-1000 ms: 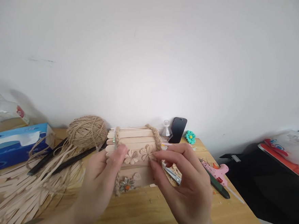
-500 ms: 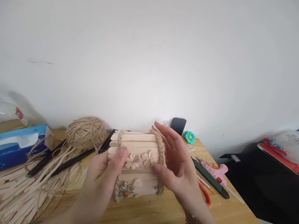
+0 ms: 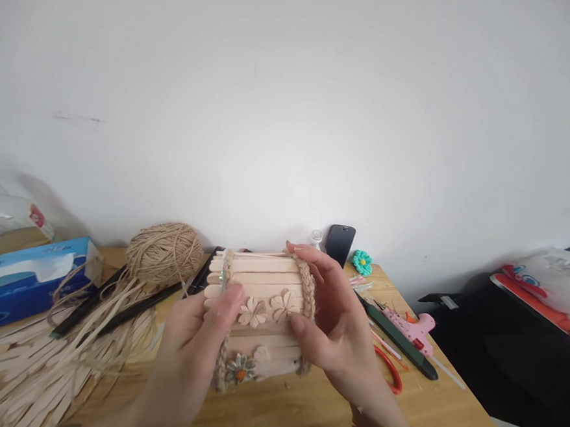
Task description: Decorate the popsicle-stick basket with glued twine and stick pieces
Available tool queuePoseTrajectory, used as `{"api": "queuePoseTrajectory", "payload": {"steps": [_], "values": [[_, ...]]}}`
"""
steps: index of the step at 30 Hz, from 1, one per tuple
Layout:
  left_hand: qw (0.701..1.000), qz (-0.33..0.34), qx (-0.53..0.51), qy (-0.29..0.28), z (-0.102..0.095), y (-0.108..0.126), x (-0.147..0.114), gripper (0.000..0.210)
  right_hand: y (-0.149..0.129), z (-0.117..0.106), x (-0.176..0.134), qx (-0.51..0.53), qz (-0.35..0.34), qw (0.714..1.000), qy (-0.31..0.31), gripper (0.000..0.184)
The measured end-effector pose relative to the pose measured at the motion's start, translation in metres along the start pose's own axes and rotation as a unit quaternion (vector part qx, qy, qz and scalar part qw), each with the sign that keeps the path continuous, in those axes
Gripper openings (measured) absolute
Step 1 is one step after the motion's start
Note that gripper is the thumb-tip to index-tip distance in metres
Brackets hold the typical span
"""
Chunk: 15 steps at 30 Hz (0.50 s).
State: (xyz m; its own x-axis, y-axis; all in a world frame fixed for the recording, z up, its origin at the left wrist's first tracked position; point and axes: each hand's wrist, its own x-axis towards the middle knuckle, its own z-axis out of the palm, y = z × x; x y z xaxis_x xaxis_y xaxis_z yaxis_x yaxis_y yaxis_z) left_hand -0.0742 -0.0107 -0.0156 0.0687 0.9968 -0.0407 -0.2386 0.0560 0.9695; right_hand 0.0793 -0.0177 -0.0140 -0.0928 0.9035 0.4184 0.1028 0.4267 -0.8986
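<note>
Between my two hands, above the wooden table, is a round popsicle-stick holder (image 3: 265, 278) lying on its side. A braided twine band circles it near each end. Two pale wooden flowers (image 3: 253, 311) and a grey flower with an orange centre (image 3: 240, 368) decorate its side. My left hand (image 3: 195, 337) grips the left end, thumb pressed by the left band. My right hand (image 3: 334, 314) wraps the right end, with its thumb beside the right wooden flower and its fingers over the top edge. The fingers of my left hand are hidden behind the holder.
A twine ball (image 3: 165, 252), a blue tissue box (image 3: 30, 287) and loose popsicle sticks (image 3: 44, 366) lie left. To the right are a pink glue gun (image 3: 416, 330), a dark green tool (image 3: 403, 342), orange-handled scissors (image 3: 391, 370), a teal flower (image 3: 362, 262) and a phone (image 3: 340, 245).
The fingers of my right hand have lowered and closed onto the holder's top right edge. The holder has tilted very slightly; my left hand keeps its grip.
</note>
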Motion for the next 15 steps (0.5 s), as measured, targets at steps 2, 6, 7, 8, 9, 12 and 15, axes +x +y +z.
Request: {"api": "queuePoseTrajectory", "payload": {"steps": [2,6,7,8,9,12,15], "values": [[1.0,0.009,-0.007,-0.012,0.0,-0.001,0.0,0.03,0.0,0.001,0.0,-0.005,-0.007,1.0,0.0,0.053],[1.0,0.0,-0.014,-0.011,-0.001,-0.004,0.001,0.029,0.001,0.001,0.0,-0.003,0.018,1.0,0.0,0.051],[1.0,-0.003,-0.014,-0.01,-0.002,-0.004,0.002,0.029,0.002,0.0,0.0,0.008,0.028,1.0,-0.006,0.051],[1.0,-0.005,-0.013,-0.008,-0.001,-0.004,0.002,0.029,0.004,-0.002,0.0,0.025,0.038,0.999,-0.015,0.051],[1.0,-0.006,-0.012,-0.006,-0.001,-0.003,0.003,0.03,0.005,-0.003,0.0,0.044,0.045,0.998,-0.025,0.051],[1.0,-0.011,-0.011,-0.004,0.0,-0.002,0.005,0.031,0.01,-0.004,0.001,0.082,0.064,0.994,-0.037,0.052],[1.0,-0.019,-0.011,-0.01,0.001,-0.001,0.006,0.028,0.011,-0.002,0.001,0.06,0.071,0.996,-0.016,0.048]]}}
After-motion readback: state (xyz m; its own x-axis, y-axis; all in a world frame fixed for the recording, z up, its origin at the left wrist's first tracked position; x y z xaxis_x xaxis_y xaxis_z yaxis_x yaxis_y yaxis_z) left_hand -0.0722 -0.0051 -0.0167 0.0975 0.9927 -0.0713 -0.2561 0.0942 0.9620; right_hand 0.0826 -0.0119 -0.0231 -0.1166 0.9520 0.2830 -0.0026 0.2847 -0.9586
